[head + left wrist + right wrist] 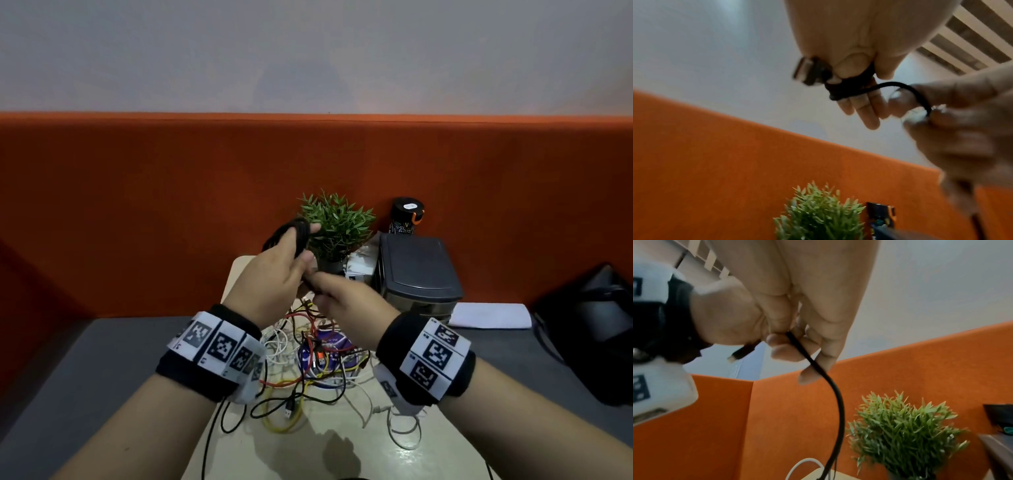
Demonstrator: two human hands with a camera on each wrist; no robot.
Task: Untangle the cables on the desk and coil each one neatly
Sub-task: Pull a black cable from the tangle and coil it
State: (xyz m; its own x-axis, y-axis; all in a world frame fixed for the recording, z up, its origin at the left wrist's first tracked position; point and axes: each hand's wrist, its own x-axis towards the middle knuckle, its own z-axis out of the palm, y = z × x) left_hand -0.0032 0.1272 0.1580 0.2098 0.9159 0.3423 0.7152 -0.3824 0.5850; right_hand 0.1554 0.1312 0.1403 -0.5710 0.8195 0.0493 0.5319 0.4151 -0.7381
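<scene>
So the left hand is basically working as a spool here: the thin black braided cable is looped in several turns around its fingers, thumb clamped over the wraps so they don't spring loose, with a metal USB plug sticking out by the thumb. It's held up above the desk, around 12 o'clock from the pile, I'd guess so the loops stay clear of everything else. The right hand sits just beside it at about 4 o'clock, pinching the free run of the same cable between thumb and fingertips, probably feeding it with a bit of tension. The tail drops down toward the tangled heap of red, yellow, white and black cables on the pale board, so plenty left to sort. The little green potted plant sits behind at 12 o'clock.
</scene>
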